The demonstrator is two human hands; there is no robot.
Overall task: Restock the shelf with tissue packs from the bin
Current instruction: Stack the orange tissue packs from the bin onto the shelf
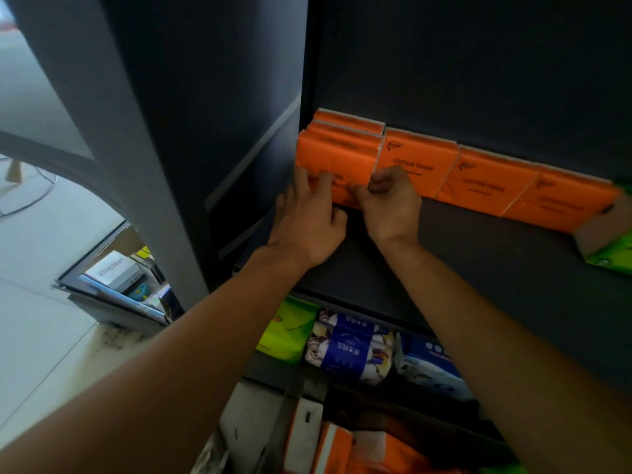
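Observation:
An orange tissue pack (pixel 337 159) stands at the left end of a dark shelf (pixel 478 268), in front of two more orange packs (pixel 345 123). My left hand (pixel 307 220) lies on its front face with fingers spread. My right hand (pixel 390 200) pinches its lower right corner with curled fingers. To the right, a row of three orange packs (pixel 485 179) leans against the shelf's back wall. At the bottom, the bin (pixel 307 429) holds more orange packs (pixel 403 453).
A green pack (pixel 612 248) sits at the shelf's right edge. The lower shelf holds a green pack (pixel 290 330), a blue-banded pack (pixel 349 350) and a blue pack (pixel 431 367). A dark side panel (pixel 205 131) bounds the shelf on the left. Boxes (pixel 116 268) lie on the floor at left.

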